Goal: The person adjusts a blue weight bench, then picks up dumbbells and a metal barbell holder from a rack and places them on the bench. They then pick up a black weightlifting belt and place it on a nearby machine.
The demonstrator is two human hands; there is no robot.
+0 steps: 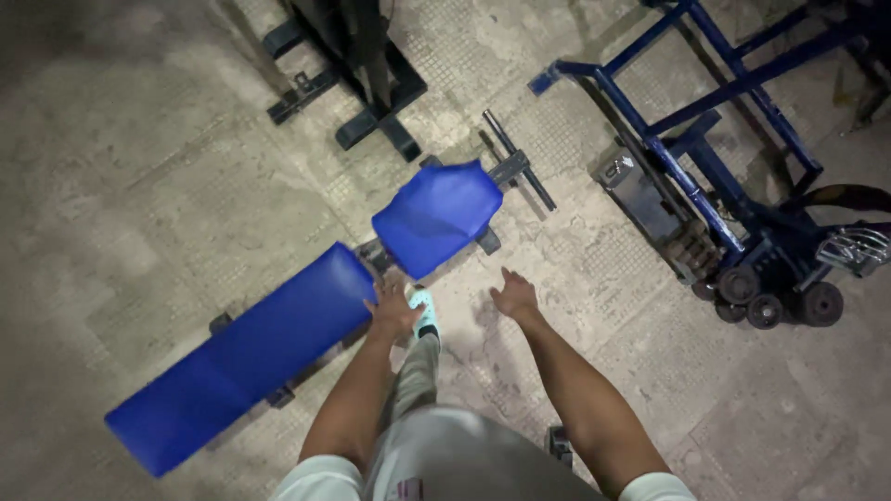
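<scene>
Grey trousers (pixel 464 455) are seen at the bottom edge. Left-hand fingers (pixel 385 301), spread, are laid at the end of the long blue pad (pixel 251 353); the right hand (pixel 515 299) is held loosely spread, empty, beside the small blue pad (pixel 436 215). Gripping seems in hand. No containers are seen.

We note a blue steel machine frame (pixel 733 111) at upper right, small black round weight plates (pixel 766 311) at its foot, a black metal stand base (pixel 357 83) at top, worn grey concrete floor (pixel 121 186).
</scene>
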